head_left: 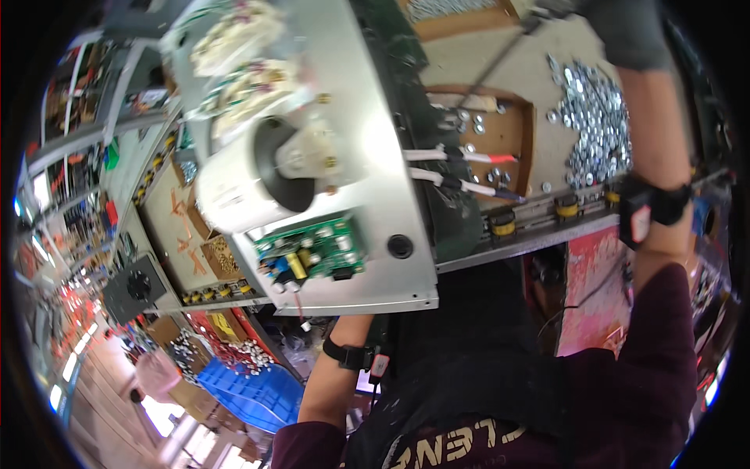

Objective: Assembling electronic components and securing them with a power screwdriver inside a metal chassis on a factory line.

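A tilted sheet-metal panel [375, 234] fills the middle, carrying a white cylinder [242, 184] with a dark end and a green circuit board [312, 250]. My left forearm [340, 359] passes beneath the panel's near edge, which hides that hand and its fingers. At the upper right, my right hand [629, 35], in a dark glove and blurred, is closed on a tool with a long thin dark shaft [496, 62]. The shaft slants down toward a cardboard tray [519, 129] holding a few nuts. White-sleeved wires [457, 156] stick out past the panel's right side.
Loose shiny nuts [590, 125] lie heaped beneath my right forearm. A roller rail [539, 215] runs along the bench edge. Bundled wires in plastic bags [238, 47] sit at the panel's far end. Lower left are a blue bin [250, 395] and a dark plate [129, 285].
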A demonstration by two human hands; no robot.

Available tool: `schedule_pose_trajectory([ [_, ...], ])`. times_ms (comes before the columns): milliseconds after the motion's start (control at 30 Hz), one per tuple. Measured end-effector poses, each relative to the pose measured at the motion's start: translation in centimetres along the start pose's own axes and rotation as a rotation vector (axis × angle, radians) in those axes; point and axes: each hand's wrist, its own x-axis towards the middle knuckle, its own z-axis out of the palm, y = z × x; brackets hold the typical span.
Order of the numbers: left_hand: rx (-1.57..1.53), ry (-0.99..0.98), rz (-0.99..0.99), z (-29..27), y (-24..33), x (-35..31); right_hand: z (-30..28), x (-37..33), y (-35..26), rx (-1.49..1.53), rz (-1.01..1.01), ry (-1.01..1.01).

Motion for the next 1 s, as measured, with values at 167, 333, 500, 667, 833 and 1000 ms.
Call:
schedule_pose_trajectory([
  [167,0.042,-0.031,0.005,-0.2,1.2,1.0,-1.1,-2.5,9.0,0.224,0.312,0.157],
  [333,0.051,-0.066,0.020,0.1,1.3,1.2,-1.3,-4.7,14.6,0.463,0.513,0.080],
  [500,0.083,-0.071,-0.018,1.0,-0.5,0.5,-1.0,-6.1,17.1,0.470,0.639,0.124],
  [667,0.109,-0.155,0.078,1.3,-2.3,-0.9,-1.5,-5.5,17.9,0.511,0.674,0.070],
  [833,0.097,-0.076,0.164,1.9,-3.1,-1.1,-1.3,-5.1,19.1,0.583,0.667,-0.008],
  [1000,0.111,-0.009,0.210,2.8,-3.5,-1.1,0.3,-5.3,20.7,0.379,0.911,0.137],
])
